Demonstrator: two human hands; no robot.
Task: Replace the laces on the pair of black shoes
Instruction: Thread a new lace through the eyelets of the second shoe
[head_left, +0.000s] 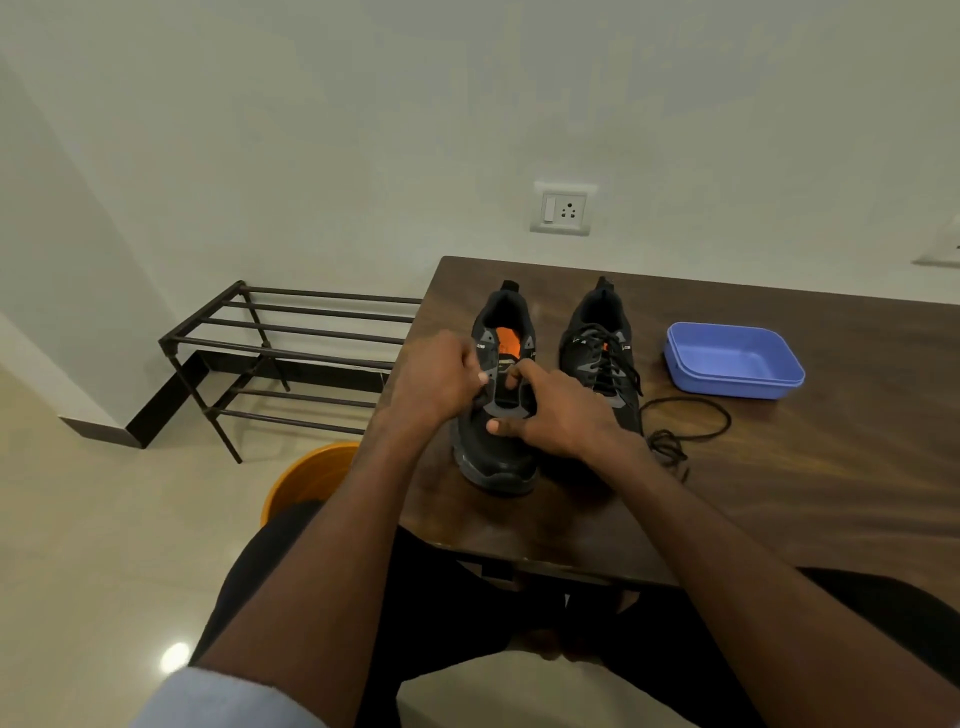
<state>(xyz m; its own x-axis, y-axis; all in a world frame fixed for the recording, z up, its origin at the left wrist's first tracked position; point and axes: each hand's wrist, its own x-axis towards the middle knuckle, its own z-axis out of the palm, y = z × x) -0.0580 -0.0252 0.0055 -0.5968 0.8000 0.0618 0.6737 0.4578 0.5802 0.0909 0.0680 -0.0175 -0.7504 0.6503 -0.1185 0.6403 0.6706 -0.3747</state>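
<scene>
Your left hand (441, 376) is curled tight at the left edge of the near shoe's (498, 395) throat, pinching something small there; motion blur hides whether it is a lace end or the eyelet flap. Your right hand (556, 410) grips the same shoe, forefinger hooked into the tongue opening and thumb pressed on the vamp. This shoe shows no lacing across its throat. The second shoe (597, 353) stands just beside it, still laced. A loose black lace (691, 421) lies coiled on the wooden table (831, 493) near a blue plastic box (732, 358).
</scene>
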